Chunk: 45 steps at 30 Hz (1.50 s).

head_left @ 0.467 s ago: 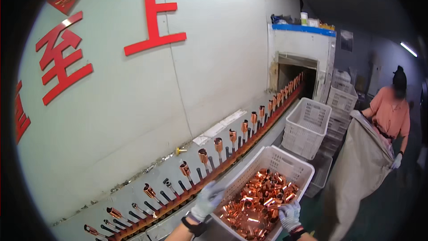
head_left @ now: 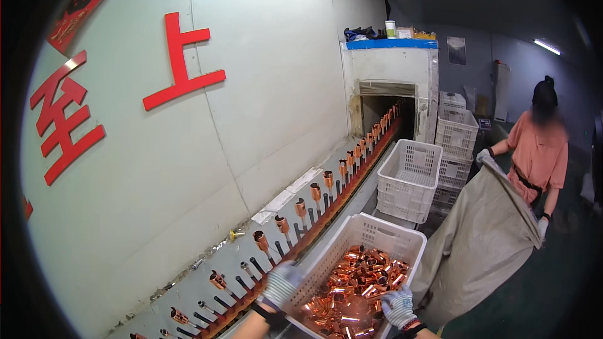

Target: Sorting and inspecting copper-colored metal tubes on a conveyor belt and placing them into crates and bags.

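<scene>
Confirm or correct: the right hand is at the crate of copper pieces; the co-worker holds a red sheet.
The colour is wrong: in the head view, the sheet the co-worker holds is grey. The right hand is indeed at the crate of copper pieces.

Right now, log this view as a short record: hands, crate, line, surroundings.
Left hand: gloved in pale striped knit, motion-blurred, by the left wall of the white perforated plastic crate; grip unclear
Right hand: gloved alike, at the crate's right side, by the shiny copper tubular pieces; grip unclear
Crate: holds a loose heap of those pieces
Line: rust-brown conveyor with upright pegs, several bearing copper pieces, running into a blue-topped white housing
Surroundings: person in salmon-pink top, holding a grey sheet
</scene>
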### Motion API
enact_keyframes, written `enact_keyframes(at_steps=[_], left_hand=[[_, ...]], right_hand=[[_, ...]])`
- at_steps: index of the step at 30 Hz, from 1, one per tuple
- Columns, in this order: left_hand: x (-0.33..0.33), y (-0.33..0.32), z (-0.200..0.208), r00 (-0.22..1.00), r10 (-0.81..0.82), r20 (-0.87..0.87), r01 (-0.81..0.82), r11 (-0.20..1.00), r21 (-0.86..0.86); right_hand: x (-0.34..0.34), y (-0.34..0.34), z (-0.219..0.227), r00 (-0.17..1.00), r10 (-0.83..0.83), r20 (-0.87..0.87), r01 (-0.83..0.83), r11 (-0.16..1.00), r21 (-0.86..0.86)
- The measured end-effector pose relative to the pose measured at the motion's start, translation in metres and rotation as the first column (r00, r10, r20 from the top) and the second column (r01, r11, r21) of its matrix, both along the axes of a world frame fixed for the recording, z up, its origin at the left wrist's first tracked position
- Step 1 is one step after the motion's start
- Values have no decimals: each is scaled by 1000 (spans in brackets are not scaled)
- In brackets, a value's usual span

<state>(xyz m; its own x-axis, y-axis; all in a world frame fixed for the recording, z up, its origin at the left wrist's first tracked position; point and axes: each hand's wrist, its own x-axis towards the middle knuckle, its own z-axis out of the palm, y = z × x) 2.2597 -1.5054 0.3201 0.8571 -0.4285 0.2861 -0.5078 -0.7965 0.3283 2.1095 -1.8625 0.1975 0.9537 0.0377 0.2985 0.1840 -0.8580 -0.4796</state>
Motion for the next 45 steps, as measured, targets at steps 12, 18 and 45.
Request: enact_keyframes(at_steps=[12,18,45], left_hand=[[148,167,-26,828,314,-464,-506,63,-860],[84,69,15,870,217,-442,-489,484,-726],[34,-109,43,878,-25,-477,-276,788,-550]], right_hand=[[16,34,13,990,128,59,-130,991,34],[10,6,14,1000,-26,-7,26,999,28],[76,-103,18,1000,23,-15,-22,1000,8]])
